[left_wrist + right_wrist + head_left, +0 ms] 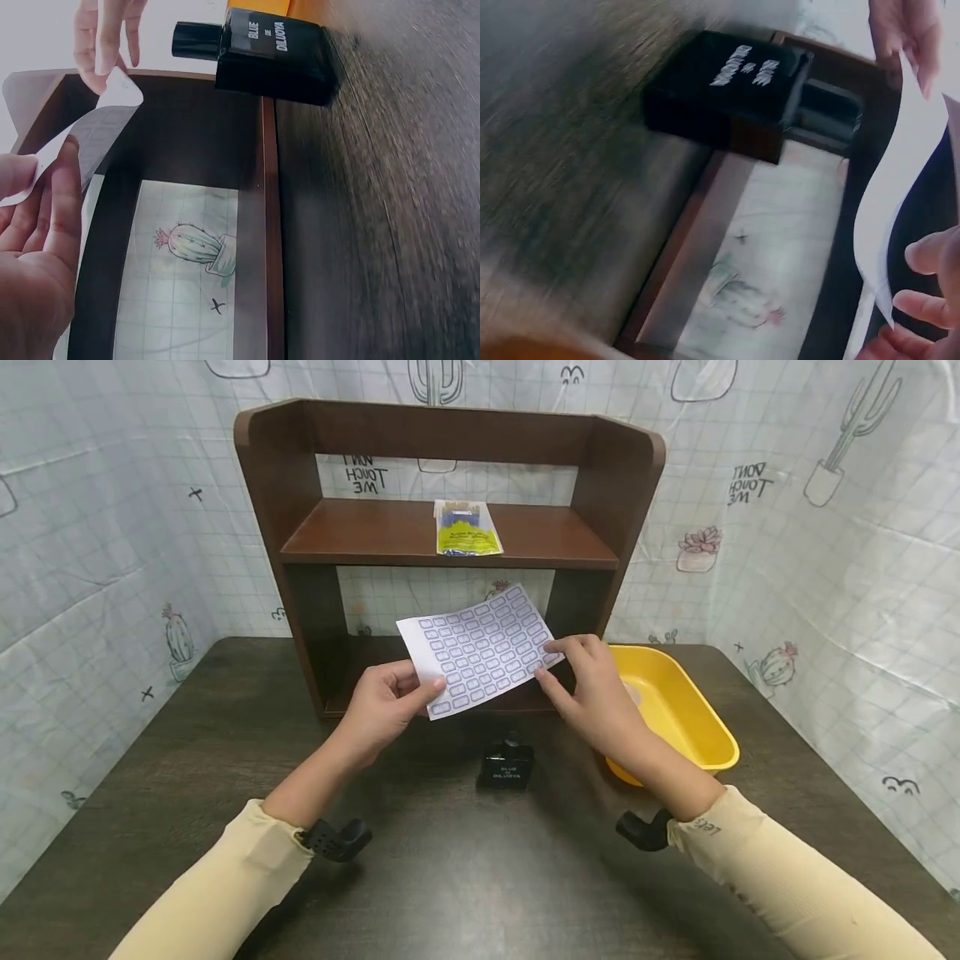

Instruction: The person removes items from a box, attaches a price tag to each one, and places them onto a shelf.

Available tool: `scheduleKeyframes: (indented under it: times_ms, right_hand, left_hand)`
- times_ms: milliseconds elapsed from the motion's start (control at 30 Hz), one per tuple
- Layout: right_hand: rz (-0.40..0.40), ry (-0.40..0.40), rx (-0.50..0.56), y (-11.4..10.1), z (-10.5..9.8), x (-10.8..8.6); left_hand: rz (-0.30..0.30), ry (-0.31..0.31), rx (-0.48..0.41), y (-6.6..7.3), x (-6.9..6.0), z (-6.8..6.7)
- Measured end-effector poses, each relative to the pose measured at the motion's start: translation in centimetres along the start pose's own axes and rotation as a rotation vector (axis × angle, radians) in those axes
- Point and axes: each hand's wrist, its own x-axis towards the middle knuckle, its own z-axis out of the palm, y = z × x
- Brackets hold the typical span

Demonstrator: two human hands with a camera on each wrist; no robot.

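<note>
in the head view, the printed label sheet (487, 643) is in the air before the lower part of the brown desk shelf (450, 435), above the black perfume bottle (507, 766). i judge it very light, thin and flexible, easy to crease; it is best to take it by the margins, away from the small labels. the left hand (378, 710) pinches its lower left corner, thumb on the printed face. the right hand (592, 689) has thumb and forefinger at the right edge, with a small gap between their tips; it seems a light pinch.

in the left wrist view, the sheet bends between the two hands, so it gives little stiffness. the left thumb is on one side and the fingers on the other.

in the right wrist view, the sheet makes a soft s-curve, and its near end meets the right fingertips. how firmly they press, i cannot tell.
</note>
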Motion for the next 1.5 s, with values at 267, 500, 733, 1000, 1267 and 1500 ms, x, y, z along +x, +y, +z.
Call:
scheduleKeyframes:
  times_ms: [267, 500, 733, 1000, 1267, 1500]
  right_hand:
    - [-0.033, -0.002, -0.135, -1.5, 0.0, 0.2]
    - [-0.206, 0.066, -0.229, -2.1, 0.8, 0.1]
    - [-0.357, 0.014, 0.036, -4.6, 1.8, -0.7]
    - [-0.379, 0.030, 0.082, -5.6, 2.6, -1.0]
    - [-0.389, 0.065, 0.121, -5.5, 2.8, -1.0]
    - [-0.372, 0.053, 0.144, -5.7, 2.6, -0.9]
  left_hand:
    - [0.052, 0.046, -0.052, 0.0, 0.1, 0.9]
    - [0.074, 0.072, -0.085, 0.2, 0.2, 1.4]
    - [0.104, 0.091, -0.104, 0.5, 0.2, 2.2]
    - [0.116, 0.127, -0.122, 0.9, -0.1, 3.1]
    - [0.129, 0.142, -0.151, 1.3, -0.4, 3.8]
    - [0.140, 0.135, -0.165, 1.5, -0.7, 3.9]
